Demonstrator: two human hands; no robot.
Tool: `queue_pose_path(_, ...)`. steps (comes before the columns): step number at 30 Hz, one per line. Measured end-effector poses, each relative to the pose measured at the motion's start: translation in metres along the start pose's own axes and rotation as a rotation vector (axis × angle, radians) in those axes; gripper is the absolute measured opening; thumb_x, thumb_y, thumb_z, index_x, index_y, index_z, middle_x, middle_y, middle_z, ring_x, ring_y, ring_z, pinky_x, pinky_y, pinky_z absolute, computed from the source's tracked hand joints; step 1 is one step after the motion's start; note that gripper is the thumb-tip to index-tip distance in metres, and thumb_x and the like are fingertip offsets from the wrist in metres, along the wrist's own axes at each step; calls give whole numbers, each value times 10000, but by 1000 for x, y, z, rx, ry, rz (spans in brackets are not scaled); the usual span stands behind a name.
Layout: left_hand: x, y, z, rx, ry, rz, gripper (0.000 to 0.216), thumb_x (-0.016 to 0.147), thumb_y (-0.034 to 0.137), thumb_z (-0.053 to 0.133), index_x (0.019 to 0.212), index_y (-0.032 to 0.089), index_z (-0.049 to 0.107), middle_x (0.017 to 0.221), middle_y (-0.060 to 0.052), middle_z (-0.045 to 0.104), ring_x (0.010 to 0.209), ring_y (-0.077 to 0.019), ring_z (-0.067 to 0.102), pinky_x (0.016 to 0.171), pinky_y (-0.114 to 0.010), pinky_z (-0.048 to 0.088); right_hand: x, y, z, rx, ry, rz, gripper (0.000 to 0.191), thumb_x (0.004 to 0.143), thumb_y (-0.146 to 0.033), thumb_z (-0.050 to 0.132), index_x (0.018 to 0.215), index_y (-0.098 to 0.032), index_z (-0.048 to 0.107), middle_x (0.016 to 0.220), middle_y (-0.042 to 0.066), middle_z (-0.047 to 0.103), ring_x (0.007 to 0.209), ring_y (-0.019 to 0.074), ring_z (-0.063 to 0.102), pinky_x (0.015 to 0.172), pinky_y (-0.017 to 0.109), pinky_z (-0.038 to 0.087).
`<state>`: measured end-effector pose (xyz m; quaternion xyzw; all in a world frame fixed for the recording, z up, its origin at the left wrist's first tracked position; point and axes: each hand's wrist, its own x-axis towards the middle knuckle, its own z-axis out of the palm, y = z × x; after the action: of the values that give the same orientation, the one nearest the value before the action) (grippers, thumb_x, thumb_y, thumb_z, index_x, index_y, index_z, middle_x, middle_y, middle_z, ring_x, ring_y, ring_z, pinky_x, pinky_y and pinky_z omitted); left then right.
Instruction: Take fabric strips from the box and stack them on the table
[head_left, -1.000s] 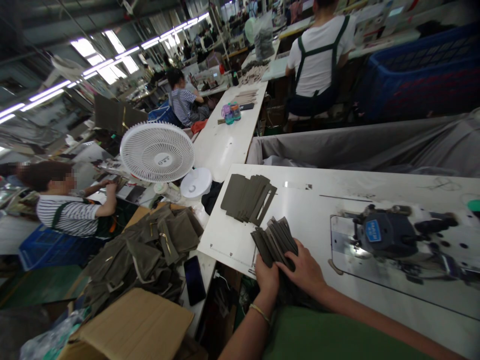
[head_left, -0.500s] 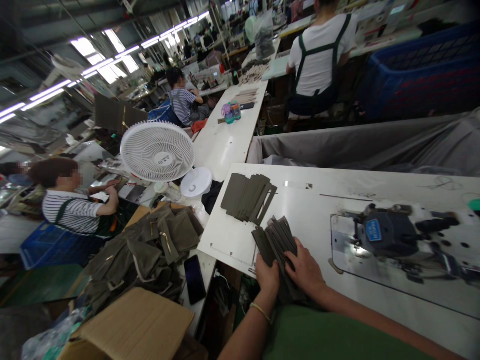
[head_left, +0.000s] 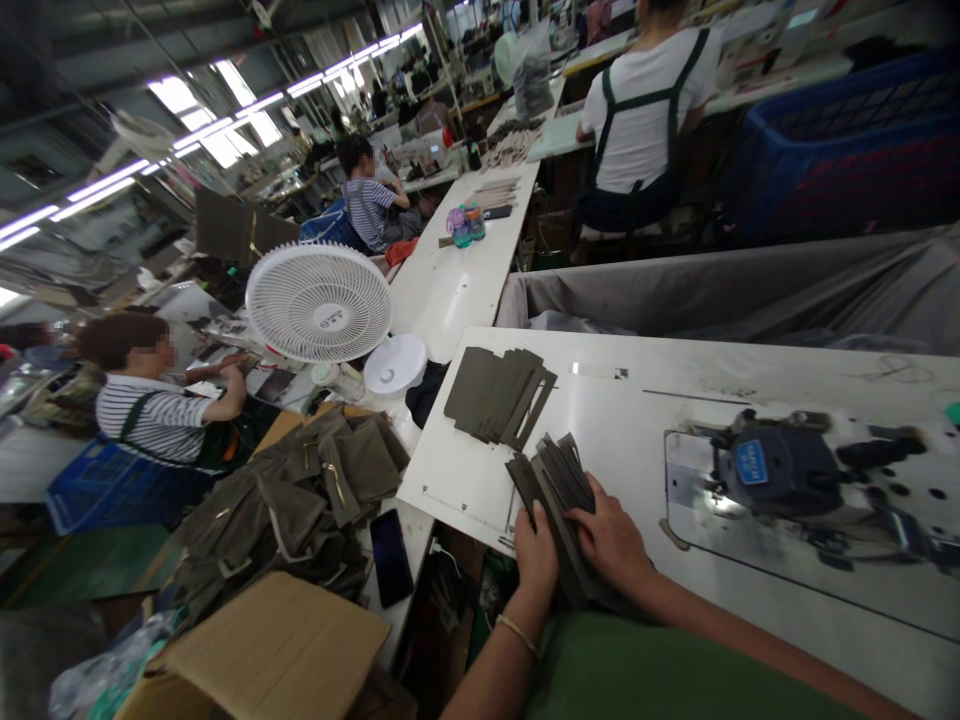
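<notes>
A white table (head_left: 600,425) bears a sewing machine (head_left: 787,475) and a fanned stack of olive pieces (head_left: 491,398). Near that stack, at the table's edge, a bundle of similar pieces (head_left: 553,482) is clasped between the left hand (head_left: 536,552) and right hand (head_left: 616,540).

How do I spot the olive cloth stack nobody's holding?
Find the glossy white table with the dark blue sewing machine. At its left end lies a fanned stack of olive cloth. Unlike the similar olive bundle nearby, it isn't held.
</notes>
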<state>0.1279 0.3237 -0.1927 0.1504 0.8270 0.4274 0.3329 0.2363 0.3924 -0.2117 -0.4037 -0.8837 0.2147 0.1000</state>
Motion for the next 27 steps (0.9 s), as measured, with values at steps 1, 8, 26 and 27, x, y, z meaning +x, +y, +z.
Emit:
queue_pose_path(1,0,-1,0,-14,-10,-3,352,894,359,354,930,115,605,1009,-157,650,987,-249,587,924,-332,411,0,0,-1,8,-1,5,283,784,-127,474,859,-242,721,1369,88,365,998,260,502,821,397,457)
queue_pose_path(8,2,-8,-2,-99,-79,-6,423,913,348,273,964,118,625,1014,-121,664,982,-214,591,908,-285,422,1,-7,-6,47,11,40,345,827,-485,513,865,-217,727,1378,114,337,1074,281,467,860,415,447)
queue_pose_path(26,8,-11,-1,-153,-137,23,392,751,486,611,924,136,655,924,-108,694,895,-256,634,825,-337,493,2,-5,-10,43,-33,9,319,867,-385,449,830,-197,705,1383,125,354,1049,291,486,840,425,441)
queue_pose_path(27,8,-11,-1,-154,-139,30,393,765,489,591,919,133,654,923,-110,694,894,-255,635,820,-334,495,2,-6,-10,41,-35,11,316,854,-407,472,829,-196,705,1384,129,350,1047,297,484,839,429,441)
